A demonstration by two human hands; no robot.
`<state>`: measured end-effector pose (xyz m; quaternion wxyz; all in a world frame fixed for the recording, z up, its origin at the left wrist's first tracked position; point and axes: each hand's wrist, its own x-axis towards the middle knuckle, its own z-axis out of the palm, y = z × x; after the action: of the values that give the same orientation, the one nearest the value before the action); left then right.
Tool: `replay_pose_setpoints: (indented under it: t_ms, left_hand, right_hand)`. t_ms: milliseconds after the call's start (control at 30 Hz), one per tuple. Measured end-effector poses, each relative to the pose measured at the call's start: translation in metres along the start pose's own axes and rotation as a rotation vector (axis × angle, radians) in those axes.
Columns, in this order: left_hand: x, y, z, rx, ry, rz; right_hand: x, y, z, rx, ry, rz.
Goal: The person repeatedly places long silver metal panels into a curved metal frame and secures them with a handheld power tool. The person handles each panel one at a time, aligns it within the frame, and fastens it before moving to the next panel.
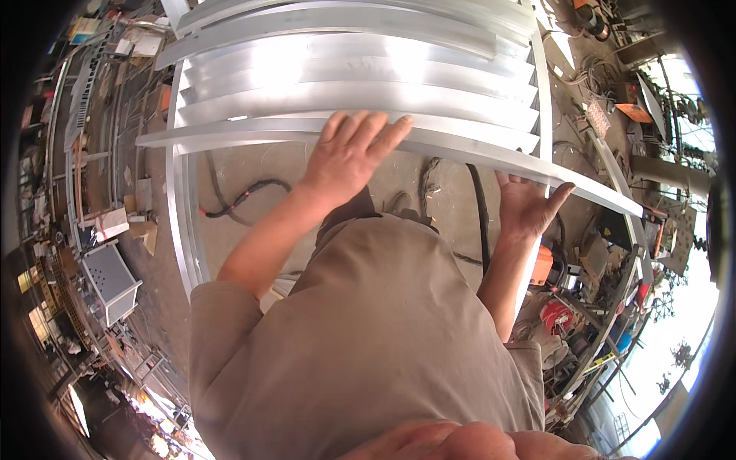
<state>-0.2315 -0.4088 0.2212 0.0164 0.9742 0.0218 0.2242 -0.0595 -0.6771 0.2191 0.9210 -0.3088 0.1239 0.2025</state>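
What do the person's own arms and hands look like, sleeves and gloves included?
Both the left hand and right hand are gloveless, with no watch or band visible at either wrist. The forearms are bare. Short, loose, plain brownish-grey sleeves match the shirt; no markings show on them.

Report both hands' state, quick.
Left hand: fingers laid over the long silver bar; whether it's gripping can't be told.
Right hand: open, palm up, thumb spread, other fingers partly hidden by the same bar.
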Motion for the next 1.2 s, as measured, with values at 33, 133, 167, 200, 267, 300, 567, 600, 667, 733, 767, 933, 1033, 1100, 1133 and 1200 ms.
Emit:
replay_pose_setpoints:
  t_ms: [33,133,167,200,267,300,567,600,667,733,767,933,1033,1100,1133,1200]
  left_hand:
    - [0.002,0.013,-0.002,-0.008,-0.011,-0.003]
    - [0.008,0.047,-0.005,-0.035,-0.013,-0.015]
    - [0.011,0.056,-0.005,-0.052,-0.005,-0.014]
    - [0.012,0.062,-0.005,-0.061,0.017,-0.005]
    - [0.013,0.075,-0.007,-0.094,0.055,0.018]
    - [0.014,0.079,-0.008,-0.112,0.086,0.046]
    - [-0.019,0.025,-0.049,0.131,-0.164,-0.288]
    - [-0.023,0.022,-0.051,0.126,-0.183,-0.311]
    - [-0.029,0.019,-0.053,0.135,-0.155,-0.329]
    - [-0.033,0.015,-0.053,0.127,-0.13,-0.33]
    - [-0.036,0.013,-0.052,0.112,-0.119,-0.325]
    - [-0.047,-0.012,-0.053,0.013,-0.111,-0.194]
    - [-0.055,-0.027,-0.057,-0.092,-0.135,-0.122]
    - [-0.061,-0.028,-0.057,-0.09,-0.164,-0.157]
    - [-0.063,-0.029,-0.058,-0.094,-0.157,-0.154]
    - [-0.067,-0.031,-0.058,-0.103,-0.125,-0.184]
  right_hand:
    - [0.0,-0.004,-0.004,-0.016,0.02,-0.019]
    - [0.001,-0.02,-0.019,0.033,0.116,-0.049]
    - [0.002,-0.025,-0.025,0.024,0.168,-0.09]
    - [0.002,-0.031,-0.032,0.023,0.055,-0.076]
    - [0.006,-0.041,-0.047,0.011,0.031,-0.117]
    - [0.009,-0.048,-0.055,0.055,0.037,-0.131]
    - [0.019,-0.075,-0.099,0.52,-0.365,-0.078]
    - [0.02,-0.074,-0.098,0.533,-0.382,-0.075]
    - [0.021,-0.072,-0.095,0.605,-0.446,-0.026]
    - [0.023,-0.068,-0.09,0.558,-0.488,-0.05]
    - [0.023,-0.066,-0.088,0.54,-0.493,-0.056]
    - [0.026,-0.059,-0.089,0.55,-0.591,-0.072]
    - [0.03,-0.057,-0.094,0.575,-0.742,-0.078]
    - [0.033,-0.054,-0.096,0.63,-0.861,-0.059]
    - [0.032,-0.053,-0.096,0.718,-0.823,-0.019]
    - [0.033,-0.05,-0.092,0.78,-0.837,0.024]
